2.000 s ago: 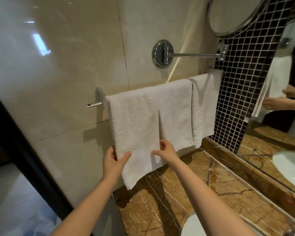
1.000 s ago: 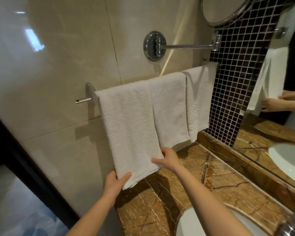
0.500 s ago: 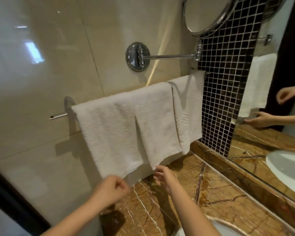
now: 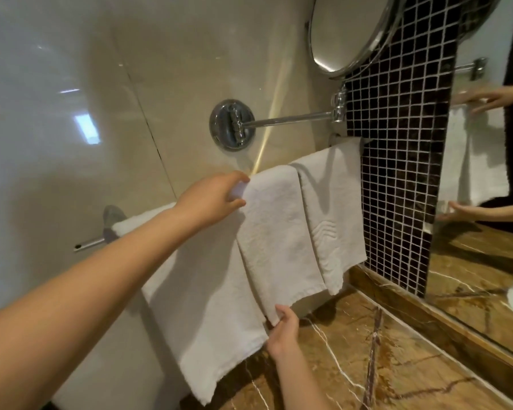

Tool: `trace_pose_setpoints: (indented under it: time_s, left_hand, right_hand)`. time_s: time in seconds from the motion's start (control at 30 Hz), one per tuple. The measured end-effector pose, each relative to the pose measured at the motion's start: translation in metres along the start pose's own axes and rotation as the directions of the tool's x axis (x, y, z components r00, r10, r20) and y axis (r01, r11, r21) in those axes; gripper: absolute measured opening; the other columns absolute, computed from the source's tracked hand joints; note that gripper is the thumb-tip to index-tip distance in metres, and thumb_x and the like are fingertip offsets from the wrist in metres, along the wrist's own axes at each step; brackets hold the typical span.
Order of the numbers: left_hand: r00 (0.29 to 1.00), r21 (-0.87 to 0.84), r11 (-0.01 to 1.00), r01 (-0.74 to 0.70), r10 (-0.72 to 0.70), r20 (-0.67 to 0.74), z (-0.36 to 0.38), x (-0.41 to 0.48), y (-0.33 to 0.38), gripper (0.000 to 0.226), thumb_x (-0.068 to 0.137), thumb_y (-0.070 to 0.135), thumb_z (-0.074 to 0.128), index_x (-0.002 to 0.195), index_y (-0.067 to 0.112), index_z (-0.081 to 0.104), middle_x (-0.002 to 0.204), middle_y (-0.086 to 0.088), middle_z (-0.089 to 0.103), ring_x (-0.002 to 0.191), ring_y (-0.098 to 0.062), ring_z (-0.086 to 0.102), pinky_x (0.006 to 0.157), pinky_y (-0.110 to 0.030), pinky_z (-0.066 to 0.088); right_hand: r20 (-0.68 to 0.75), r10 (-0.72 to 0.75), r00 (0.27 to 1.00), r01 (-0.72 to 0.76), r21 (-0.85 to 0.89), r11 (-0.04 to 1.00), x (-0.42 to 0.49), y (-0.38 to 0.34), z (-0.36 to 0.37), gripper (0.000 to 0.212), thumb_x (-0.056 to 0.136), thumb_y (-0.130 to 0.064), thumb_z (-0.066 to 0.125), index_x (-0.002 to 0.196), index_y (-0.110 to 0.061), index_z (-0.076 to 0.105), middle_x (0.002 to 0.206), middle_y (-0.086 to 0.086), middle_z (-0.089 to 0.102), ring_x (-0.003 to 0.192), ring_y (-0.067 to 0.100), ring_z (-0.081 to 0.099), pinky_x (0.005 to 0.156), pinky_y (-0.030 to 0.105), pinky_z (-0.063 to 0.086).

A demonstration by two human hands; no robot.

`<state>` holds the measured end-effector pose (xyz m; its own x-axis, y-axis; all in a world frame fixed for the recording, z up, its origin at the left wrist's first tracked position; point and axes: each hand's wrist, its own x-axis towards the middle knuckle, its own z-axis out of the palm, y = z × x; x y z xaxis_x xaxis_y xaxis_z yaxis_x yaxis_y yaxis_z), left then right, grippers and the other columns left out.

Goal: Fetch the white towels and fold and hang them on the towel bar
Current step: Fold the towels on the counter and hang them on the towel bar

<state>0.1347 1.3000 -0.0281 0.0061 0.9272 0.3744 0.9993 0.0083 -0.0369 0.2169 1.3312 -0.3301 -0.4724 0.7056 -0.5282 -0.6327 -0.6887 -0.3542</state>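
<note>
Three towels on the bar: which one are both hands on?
The middle towel: left hand at its top edge, right hand at its bottom corner.

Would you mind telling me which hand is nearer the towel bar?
Left. The left hand grips the middle towel right at the towel bar; the right hand holds that towel's bottom edge, well below.

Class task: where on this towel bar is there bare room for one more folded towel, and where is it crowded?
Bare rod shows only at the left stub of the towel bar, outside its bracket. Between the brackets, three overlapping white towels fill the bar, with the left hand gripping at the top. The marble counter below is bare.
</note>
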Motion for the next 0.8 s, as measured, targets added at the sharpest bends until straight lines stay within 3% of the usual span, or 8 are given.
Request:
trace_pose_setpoints:
  time_s: [0.1, 0.17, 0.37, 0.53, 0.7, 0.8]
  left_hand:
    - [1.000, 0.022, 1.000, -0.010, 0.011, -0.020, -0.001, 0.002, -0.007, 0.045, 0.090, 0.015, 0.057, 0.133, 0.023, 0.049, 0.134, -0.004, 0.056, 0.120, -0.026, 0.052, 0.090, -0.034, 0.041]
    - [1.000, -0.022, 1.000, -0.012, 0.012, 0.004, -0.002, 0.005, -0.009, 0.045, 0.089, 0.009, 0.055, 0.133, 0.021, 0.051, 0.134, -0.002, 0.055, 0.121, -0.026, 0.052, 0.091, -0.032, 0.040]
    - [0.990, -0.092, 0.995, -0.030, 0.042, 0.134, -0.009, 0.016, -0.017, 0.046, 0.087, -0.002, 0.052, 0.132, 0.011, 0.051, 0.127, -0.012, 0.058, 0.113, -0.028, 0.055, 0.093, -0.034, 0.041]
    - [0.993, -0.115, 0.993, -0.030, 0.042, 0.109, -0.010, 0.017, -0.019, 0.041, 0.087, 0.006, 0.062, 0.127, 0.012, 0.056, 0.101, -0.002, 0.054, 0.088, -0.015, 0.050, 0.082, -0.028, 0.040]
    - [0.999, -0.119, 0.993, -0.020, 0.025, 0.041, -0.007, 0.016, -0.013, 0.035, 0.083, 0.011, 0.067, 0.116, 0.015, 0.060, 0.095, -0.001, 0.054, 0.086, -0.021, 0.054, 0.074, -0.028, 0.038]
    - [1.000, -0.073, 0.997, 0.007, -0.006, 0.016, -0.008, 0.020, -0.005, 0.030, 0.082, 0.021, 0.067, 0.111, 0.019, 0.059, 0.096, -0.002, 0.058, 0.087, -0.021, 0.056, 0.075, -0.030, 0.044]
  right_hand:
    - [0.031, -0.009, 0.999, 0.006, 0.107, 0.994, 0.000, 0.004, -0.001, 0.023, 0.080, -0.011, 0.046, 0.098, -0.001, 0.058, 0.091, 0.020, 0.063, 0.085, 0.038, 0.058, 0.076, 0.042, 0.050]
    - [0.070, -0.008, 0.998, -0.002, 0.140, 0.990, 0.000, 0.004, -0.003, 0.023, 0.082, -0.006, 0.041, 0.094, 0.003, 0.059, 0.082, 0.020, 0.065, 0.081, 0.038, 0.059, 0.075, 0.043, 0.050]
    - [0.134, 0.066, 0.989, -0.076, 0.072, 0.994, 0.008, 0.015, -0.020, 0.031, 0.082, -0.002, 0.061, 0.111, 0.008, 0.057, 0.112, 0.029, 0.063, 0.105, 0.040, 0.059, 0.097, 0.048, 0.046]
    - [0.078, 0.027, 0.997, -0.036, 0.111, 0.993, 0.011, 0.025, -0.041, 0.020, 0.088, -0.002, 0.060, 0.106, 0.004, 0.055, 0.091, 0.019, 0.059, 0.078, 0.023, 0.053, 0.081, 0.034, 0.047]
    - [0.056, -0.002, 0.998, 0.001, 0.010, 1.000, 0.005, 0.021, -0.039, 0.022, 0.085, 0.000, 0.064, 0.106, 0.003, 0.058, 0.097, 0.019, 0.062, 0.093, 0.028, 0.056, 0.082, 0.036, 0.049]
    - [0.077, 0.008, 0.997, -0.006, -0.020, 1.000, -0.001, 0.006, -0.042, 0.014, 0.085, 0.002, 0.061, 0.099, 0.001, 0.060, 0.093, 0.019, 0.065, 0.089, 0.030, 0.059, 0.078, 0.038, 0.047]
